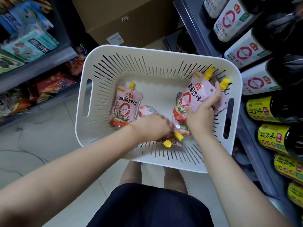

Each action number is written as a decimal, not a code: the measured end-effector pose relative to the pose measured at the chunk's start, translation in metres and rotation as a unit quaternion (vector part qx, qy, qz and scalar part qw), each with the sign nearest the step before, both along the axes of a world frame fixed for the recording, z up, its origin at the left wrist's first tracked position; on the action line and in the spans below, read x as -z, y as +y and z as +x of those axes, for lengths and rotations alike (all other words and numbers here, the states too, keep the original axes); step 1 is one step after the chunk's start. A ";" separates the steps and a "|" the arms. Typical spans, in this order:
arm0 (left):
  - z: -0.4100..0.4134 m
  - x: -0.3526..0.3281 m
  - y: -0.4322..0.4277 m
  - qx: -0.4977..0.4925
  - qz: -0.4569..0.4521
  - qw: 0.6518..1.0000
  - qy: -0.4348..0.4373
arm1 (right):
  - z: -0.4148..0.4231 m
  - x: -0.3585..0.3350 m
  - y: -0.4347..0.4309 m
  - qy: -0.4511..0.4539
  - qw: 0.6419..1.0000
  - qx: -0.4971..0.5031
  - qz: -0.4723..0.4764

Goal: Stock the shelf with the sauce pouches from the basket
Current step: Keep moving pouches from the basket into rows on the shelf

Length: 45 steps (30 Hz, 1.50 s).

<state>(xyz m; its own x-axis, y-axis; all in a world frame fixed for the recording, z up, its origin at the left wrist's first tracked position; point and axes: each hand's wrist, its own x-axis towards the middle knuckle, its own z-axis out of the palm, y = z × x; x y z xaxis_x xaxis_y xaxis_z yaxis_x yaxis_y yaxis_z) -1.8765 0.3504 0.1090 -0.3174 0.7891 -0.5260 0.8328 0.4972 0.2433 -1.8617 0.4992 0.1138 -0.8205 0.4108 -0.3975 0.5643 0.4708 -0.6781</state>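
One sauce pouch (196, 94), likely soft, light and slick, is best taken across its flat body or by the stiff yellow spout. The right hand (203, 112) has it so, thumb and fingers curled round its body near the right wall of the basket (147, 51). A second pouch (125, 107) lies flat toward the left wall, and others bunch by the near wall under the blurred left hand (154, 126); whether it grips them I cannot tell.
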 end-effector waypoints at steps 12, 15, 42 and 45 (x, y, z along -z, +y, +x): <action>-0.030 0.018 -0.094 -0.673 0.190 0.708 -0.099 | -0.020 -0.011 0.015 -0.237 0.895 -0.377 -0.010; -0.038 0.038 -0.090 -0.792 0.192 0.570 -0.108 | -0.023 0.016 0.008 -0.233 0.906 -0.350 0.046; -0.016 0.060 -0.061 -0.542 0.077 0.821 -0.163 | -0.039 0.024 -0.008 -0.319 0.825 -0.467 -0.005; -0.016 0.064 -0.056 -0.534 0.057 0.828 -0.164 | -0.038 0.025 -0.003 -0.317 0.842 -0.436 -0.037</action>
